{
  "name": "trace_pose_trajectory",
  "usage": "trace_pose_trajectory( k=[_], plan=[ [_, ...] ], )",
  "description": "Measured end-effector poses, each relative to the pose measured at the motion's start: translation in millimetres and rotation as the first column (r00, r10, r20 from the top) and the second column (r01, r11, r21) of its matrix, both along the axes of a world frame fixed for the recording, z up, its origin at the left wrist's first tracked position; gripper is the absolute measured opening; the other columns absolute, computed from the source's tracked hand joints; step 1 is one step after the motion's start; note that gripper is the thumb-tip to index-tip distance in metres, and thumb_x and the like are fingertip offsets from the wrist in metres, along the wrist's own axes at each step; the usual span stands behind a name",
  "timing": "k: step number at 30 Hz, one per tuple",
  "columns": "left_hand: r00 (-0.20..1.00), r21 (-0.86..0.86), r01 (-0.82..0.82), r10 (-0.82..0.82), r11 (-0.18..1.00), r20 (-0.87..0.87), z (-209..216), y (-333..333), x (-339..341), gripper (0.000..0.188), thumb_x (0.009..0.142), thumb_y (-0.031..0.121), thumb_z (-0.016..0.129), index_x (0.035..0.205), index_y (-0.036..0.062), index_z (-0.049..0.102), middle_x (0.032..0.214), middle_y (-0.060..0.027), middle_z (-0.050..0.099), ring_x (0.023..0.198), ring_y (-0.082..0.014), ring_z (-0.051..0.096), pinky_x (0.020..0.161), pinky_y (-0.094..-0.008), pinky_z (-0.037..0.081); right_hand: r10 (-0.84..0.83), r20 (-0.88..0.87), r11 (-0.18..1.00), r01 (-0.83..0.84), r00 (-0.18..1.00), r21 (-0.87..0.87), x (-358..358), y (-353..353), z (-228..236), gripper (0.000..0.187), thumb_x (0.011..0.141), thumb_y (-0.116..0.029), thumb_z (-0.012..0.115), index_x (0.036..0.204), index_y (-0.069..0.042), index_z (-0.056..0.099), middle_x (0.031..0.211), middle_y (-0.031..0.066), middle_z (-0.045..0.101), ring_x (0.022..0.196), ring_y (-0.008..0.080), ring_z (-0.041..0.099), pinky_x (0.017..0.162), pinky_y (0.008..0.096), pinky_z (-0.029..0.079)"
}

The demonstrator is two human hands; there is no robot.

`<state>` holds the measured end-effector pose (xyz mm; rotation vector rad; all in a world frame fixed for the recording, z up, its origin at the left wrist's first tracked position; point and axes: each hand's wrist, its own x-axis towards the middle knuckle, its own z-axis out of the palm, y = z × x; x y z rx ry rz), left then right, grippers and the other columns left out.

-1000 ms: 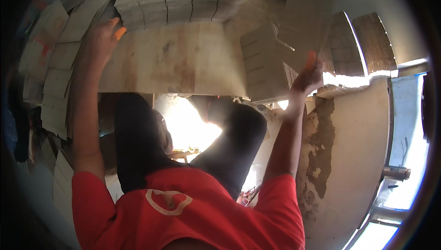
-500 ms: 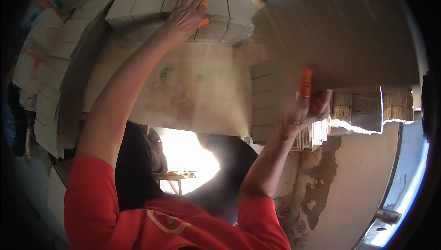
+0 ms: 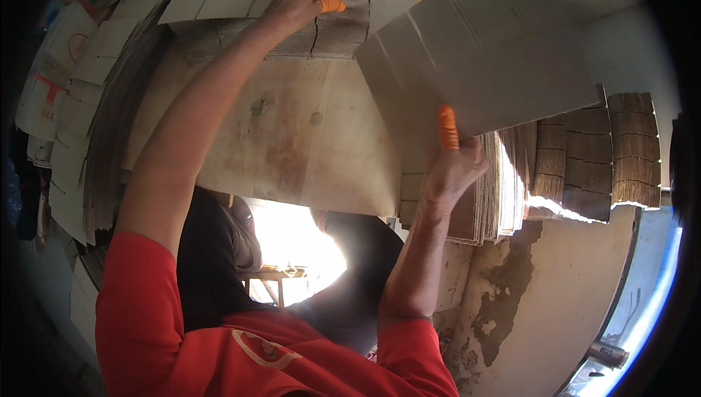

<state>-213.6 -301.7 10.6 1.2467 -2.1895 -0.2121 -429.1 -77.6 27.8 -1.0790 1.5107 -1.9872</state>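
Your right hand [image 3: 455,168] grips cardboard sheet [image 3: 482,54], not yet set down; left hand [image 3: 296,3], hold unclear, at thick far stack [image 3: 234,4].

"Where does this view look from?"
"The person's head: it's the left of two fisheye cameras worn side by side."
"Facing which way?"
"Down and forward, over the red T-shirt [image 3: 321,335] along the lower edge, onto the wooden table [image 3: 292,134]."
"How near?"
"Close enough that the forearms [image 3: 175,130] span much of the height, with left hand [image 3: 296,3] and right hand [image 3: 454,174] both inside; wide enough to reach the peeling wall [image 3: 558,287] at right."
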Motion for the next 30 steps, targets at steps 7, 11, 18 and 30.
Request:
trace_pose_trajectory(
  k=[7,11,18,30],
  plan=[
    [0.924,-0.563,0.327,-0.133,0.759,0.358,-2,12,5,0.022,0.075,0.002,0.063,0.096,-0.0025,0.059,0.105,-0.0098,0.059,0.085,-0.022,0.057,0.066,-0.0349,0.052,0.034,0.037,0.978,-0.041,0.999,0.206,20,1,6,0.007,0.086,0.001,0.063,0.081,0.005,0.065,0.059,0.0014,0.055,0.037,0.0032,0.04,0.031,0.0211,0.027],
    [0.86,-0.545,0.303,0.023,0.782,0.511,-9,28,-1,0.037,0.072,-0.001,0.061,0.108,-0.0055,0.058,0.114,-0.0101,0.056,0.088,-0.0207,0.056,0.065,-0.0314,0.054,0.051,0.046,0.982,-0.059,0.998,0.182,21,0,0,0.005,0.087,0.0,0.063,0.086,0.004,0.067,0.06,0.0011,0.055,0.037,0.0031,0.041,0.031,0.021,0.027],
    [0.804,-0.486,0.348,0.012,0.802,0.595,-12,58,-4,0.038,0.071,0.0,0.06,0.108,-0.0072,0.059,0.115,-0.0108,0.055,0.083,-0.0192,0.053,0.056,-0.0295,0.051,0.075,0.0,0.984,-0.075,0.997,0.164,21,-1,-7,0.012,0.087,0.005,0.059,0.095,0.004,0.068,0.062,0.0019,0.057,0.039,0.0037,0.043,0.034,0.0202,0.031],
    [0.813,-0.476,0.436,-0.108,0.764,0.572,-23,110,-3,0.028,0.069,0.005,0.063,0.094,-0.0091,0.064,0.112,-0.0145,0.057,0.078,-0.0188,0.049,0.057,-0.03,0.048,0.103,-0.075,0.974,-0.085,0.992,0.208,27,-8,-9,0.01,0.089,-0.007,0.063,0.083,0.001,0.068,0.053,0.001,0.056,0.037,0.0058,0.046,0.033,0.0211,0.031]
  ],
)
